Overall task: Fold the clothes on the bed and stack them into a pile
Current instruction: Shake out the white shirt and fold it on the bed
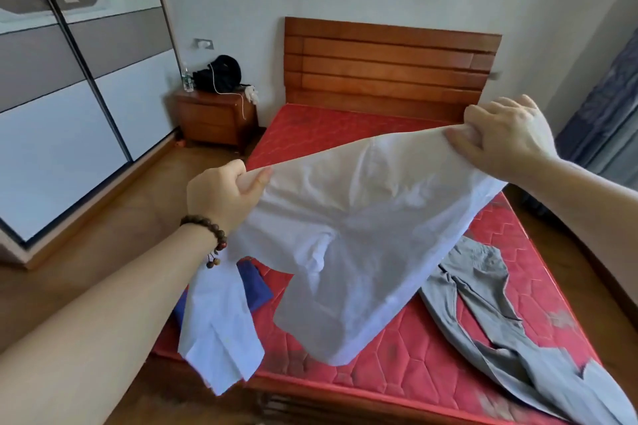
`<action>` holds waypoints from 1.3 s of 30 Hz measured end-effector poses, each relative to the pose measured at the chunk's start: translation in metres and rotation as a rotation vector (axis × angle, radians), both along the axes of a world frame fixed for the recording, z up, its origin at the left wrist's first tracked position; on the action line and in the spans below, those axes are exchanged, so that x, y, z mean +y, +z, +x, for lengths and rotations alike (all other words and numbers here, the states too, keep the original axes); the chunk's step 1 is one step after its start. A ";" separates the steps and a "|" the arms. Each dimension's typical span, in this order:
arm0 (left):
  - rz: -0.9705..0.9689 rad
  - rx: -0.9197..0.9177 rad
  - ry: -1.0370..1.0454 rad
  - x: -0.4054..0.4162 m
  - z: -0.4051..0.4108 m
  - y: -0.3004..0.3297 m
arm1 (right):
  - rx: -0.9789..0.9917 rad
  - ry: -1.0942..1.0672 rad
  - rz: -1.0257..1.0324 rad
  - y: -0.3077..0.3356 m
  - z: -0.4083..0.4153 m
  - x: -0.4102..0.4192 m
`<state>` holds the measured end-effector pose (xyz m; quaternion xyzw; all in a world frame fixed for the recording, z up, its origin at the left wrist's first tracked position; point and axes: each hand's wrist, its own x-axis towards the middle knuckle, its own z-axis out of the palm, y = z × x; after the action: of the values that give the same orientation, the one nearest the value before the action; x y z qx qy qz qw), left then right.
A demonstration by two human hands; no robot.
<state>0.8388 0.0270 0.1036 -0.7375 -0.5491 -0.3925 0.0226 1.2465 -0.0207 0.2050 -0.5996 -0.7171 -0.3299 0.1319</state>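
Both arms reach out over the red bed (431, 352), and the left hand (221, 195) and right hand (504, 140) each pinch the top edge of the white pants (345, 235), fingers shut tight on the cloth. The pants hang in the air, legs drooping down over the bed's near edge. Grey pants (483, 304) and a blue cloth (255, 283) lie flat on the bed.

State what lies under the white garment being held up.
Under the white garment: red mattress, part of a blue cloth and grey trousers' edge. Anything further beneath is covered.
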 end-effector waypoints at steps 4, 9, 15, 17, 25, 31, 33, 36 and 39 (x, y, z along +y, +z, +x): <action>0.002 0.084 0.043 0.022 0.002 -0.030 | -0.025 0.005 -0.067 -0.016 0.002 0.035; -0.217 0.237 0.012 0.077 0.008 -0.099 | 0.004 -0.069 -0.265 -0.088 0.004 0.101; -0.695 0.452 -0.078 0.129 0.037 -0.204 | 0.054 -0.250 -0.525 -0.215 0.005 0.170; -0.747 0.474 -0.057 0.139 0.046 -0.231 | 0.080 -0.246 -0.527 -0.253 0.011 0.187; -0.657 0.466 0.111 0.204 0.074 -0.317 | 0.103 -0.083 -0.522 -0.358 0.050 0.266; -0.571 0.387 0.113 0.272 0.101 -0.370 | 0.079 -0.052 -0.524 -0.414 0.079 0.342; -0.552 0.372 0.124 0.297 0.110 -0.382 | 0.054 -0.054 -0.523 -0.432 0.085 0.371; -0.519 0.425 0.142 0.336 0.121 -0.410 | 0.051 -0.065 -0.523 -0.465 0.090 0.411; -0.569 0.535 0.228 0.376 0.136 -0.443 | 0.013 -0.124 -0.573 -0.507 0.095 0.443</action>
<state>0.9746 0.4031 -0.3398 -0.7247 -0.6889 -0.0143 0.0028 1.3418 0.4218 -0.3018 -0.6571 -0.7422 -0.1174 -0.0588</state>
